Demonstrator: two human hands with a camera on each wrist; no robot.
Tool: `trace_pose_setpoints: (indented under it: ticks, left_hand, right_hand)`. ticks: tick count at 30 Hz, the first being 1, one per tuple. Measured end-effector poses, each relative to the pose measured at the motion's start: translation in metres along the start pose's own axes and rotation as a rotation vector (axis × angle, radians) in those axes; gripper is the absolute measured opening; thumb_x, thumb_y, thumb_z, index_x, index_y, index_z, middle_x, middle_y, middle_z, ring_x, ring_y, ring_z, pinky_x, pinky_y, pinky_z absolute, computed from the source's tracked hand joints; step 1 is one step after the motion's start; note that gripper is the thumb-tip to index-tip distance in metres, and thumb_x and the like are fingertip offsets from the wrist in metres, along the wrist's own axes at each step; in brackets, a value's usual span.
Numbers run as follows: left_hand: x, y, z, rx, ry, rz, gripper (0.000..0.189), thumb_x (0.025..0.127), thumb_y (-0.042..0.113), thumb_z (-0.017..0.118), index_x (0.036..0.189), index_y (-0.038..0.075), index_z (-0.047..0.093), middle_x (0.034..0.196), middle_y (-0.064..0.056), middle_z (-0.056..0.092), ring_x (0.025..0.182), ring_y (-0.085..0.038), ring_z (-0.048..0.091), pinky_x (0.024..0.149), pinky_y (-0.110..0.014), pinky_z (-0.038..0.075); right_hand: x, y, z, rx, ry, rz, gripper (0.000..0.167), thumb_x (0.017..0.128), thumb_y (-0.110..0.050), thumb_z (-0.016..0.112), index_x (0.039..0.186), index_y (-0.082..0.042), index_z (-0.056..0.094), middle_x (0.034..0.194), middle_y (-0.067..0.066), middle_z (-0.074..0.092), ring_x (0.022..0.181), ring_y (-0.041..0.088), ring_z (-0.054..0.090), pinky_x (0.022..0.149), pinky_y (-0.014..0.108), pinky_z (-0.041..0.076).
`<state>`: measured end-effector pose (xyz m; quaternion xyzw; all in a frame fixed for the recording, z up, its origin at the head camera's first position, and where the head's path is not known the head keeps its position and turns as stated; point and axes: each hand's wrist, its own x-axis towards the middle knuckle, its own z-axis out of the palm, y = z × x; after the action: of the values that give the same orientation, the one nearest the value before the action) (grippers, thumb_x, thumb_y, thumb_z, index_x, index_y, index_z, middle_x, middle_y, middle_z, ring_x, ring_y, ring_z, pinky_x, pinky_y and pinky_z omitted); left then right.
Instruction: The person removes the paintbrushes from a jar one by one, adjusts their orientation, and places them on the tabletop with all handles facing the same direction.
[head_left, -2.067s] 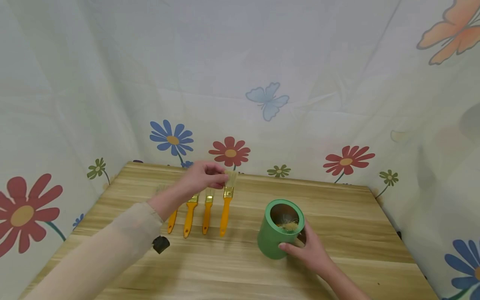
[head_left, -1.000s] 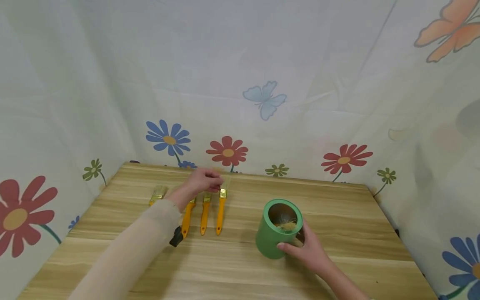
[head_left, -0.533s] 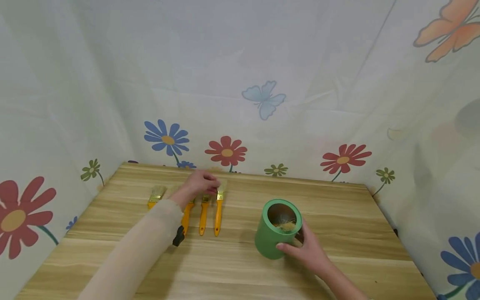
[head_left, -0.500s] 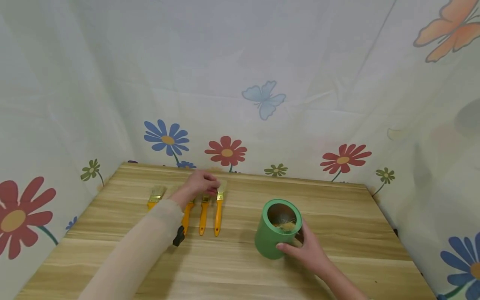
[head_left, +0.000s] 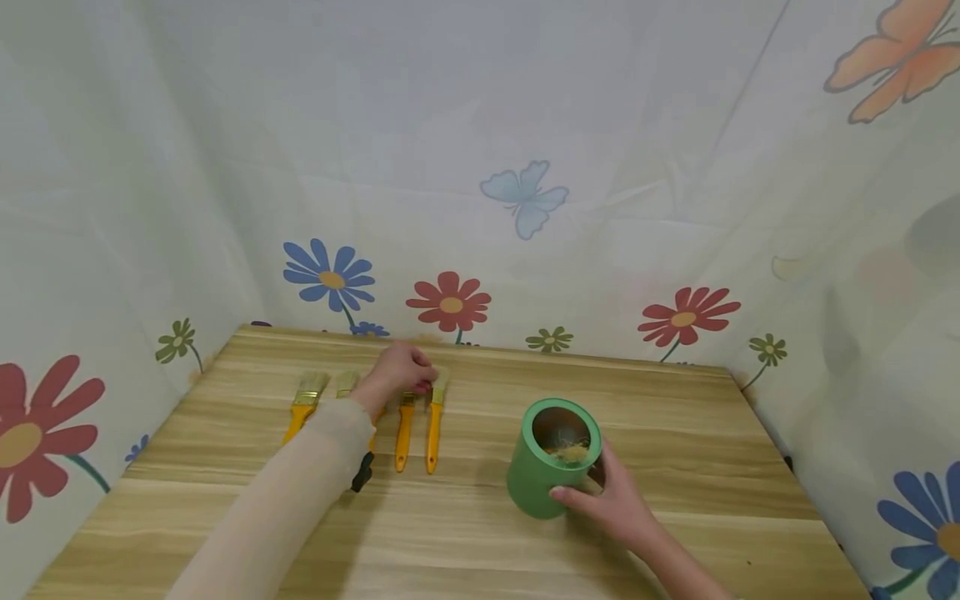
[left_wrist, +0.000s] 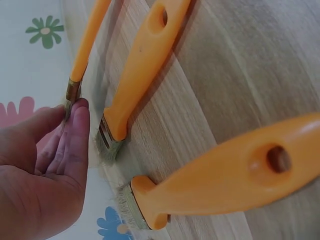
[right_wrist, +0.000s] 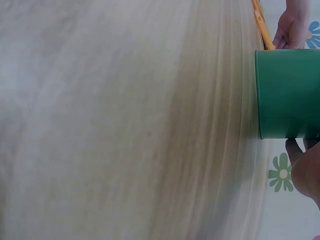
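With thumb and fingertips my left hand [head_left: 397, 371] pinches the bristle end of the rightmost paintbrush [head_left: 434, 429], a slim one with an orange handle. The left wrist view shows that pinch at the bristles, just past the metal ferrule of the held paintbrush [left_wrist: 86, 47]. Beside it a neighbouring paintbrush [head_left: 404, 433] lies roughly parallel on the table. My right hand [head_left: 611, 504] grips a green can [head_left: 542, 475] from its right side, thumb in front. Some pale, bristly stuff shows inside the can's mouth; what it belongs to is unclear.
Further left lies a wider paintbrush [head_left: 302, 410], and another paintbrush [head_left: 347, 383] is partly hidden by my left forearm. A black piece [head_left: 362, 472] is at the left wrist. The wooden table [head_left: 465, 542] ends at a flowered cloth [head_left: 600, 267] behind.
My left hand has shifted slightly left and nearer with the rightmost paintbrush, which now lies closer to its neighbour. The right hand and can keep their place.
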<state>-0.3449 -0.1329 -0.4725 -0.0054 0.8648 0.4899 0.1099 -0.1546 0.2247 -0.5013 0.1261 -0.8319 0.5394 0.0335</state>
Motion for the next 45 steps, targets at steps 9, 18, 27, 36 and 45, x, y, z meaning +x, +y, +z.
trace_pose_setpoints:
  ticks: [9,18,27,36,45]
  left_hand:
    - [0.004,-0.002,0.002,0.079,0.019,-0.023,0.015,0.097,0.008,0.078,0.105,-0.004,0.072,0.091,-0.014,0.075,0.068,-0.018,0.074,0.069,-0.031,0.065]
    - [0.005,-0.004,0.001,0.162,0.063,-0.038,0.012,0.097,0.010,0.079,0.099,-0.001,0.074,0.087,-0.012,0.075,0.069,-0.020,0.073,0.069,-0.032,0.065]
    - [0.002,0.001,-0.008,0.215,0.047,-0.008,0.013,0.096,0.011,0.080,0.097,-0.001,0.074,0.082,-0.010,0.075,0.071,-0.022,0.074,0.070,-0.032,0.064]
    - [-0.010,0.021,-0.025,0.203,0.000,0.102,0.015,0.100,0.013,0.075,0.102,-0.001,0.078,0.090,-0.012,0.077,0.076,-0.024,0.072,0.074,-0.032,0.063]
    - [-0.039,0.061,-0.038,0.156,-0.083,0.276,0.034,0.099,0.023,0.080,0.124,0.001,0.074,0.106,-0.010,0.078,0.089,-0.025,0.078,0.087,-0.038,0.065]
  right_hand:
    - [0.001,-0.002,0.002,-0.005,-0.005,0.001,0.092,0.084,-0.020,0.094,0.161,-0.018,0.043,0.155,0.012,0.057,0.140,0.034,0.055,0.114,0.055,0.048]
    - [0.001,-0.002,0.004,0.004,-0.002,-0.001,0.090,0.084,-0.020,0.094,0.159,-0.017,0.045,0.153,0.011,0.058,0.141,0.037,0.055,0.114,0.058,0.047]
    - [0.001,-0.003,0.004,0.011,-0.001,0.000,0.089,0.085,-0.018,0.094,0.159,-0.017,0.045,0.154,0.013,0.057,0.141,0.040,0.054,0.114,0.062,0.047]
    - [0.001,-0.002,0.003,0.003,-0.006,0.013,0.090,0.084,-0.019,0.094,0.160,-0.018,0.044,0.155,0.011,0.057,0.142,0.038,0.054,0.114,0.060,0.047]
    - [0.000,0.000,0.001,0.017,-0.009,0.005,0.089,0.085,-0.018,0.093,0.160,-0.017,0.044,0.154,0.012,0.057,0.142,0.041,0.053,0.115,0.063,0.046]
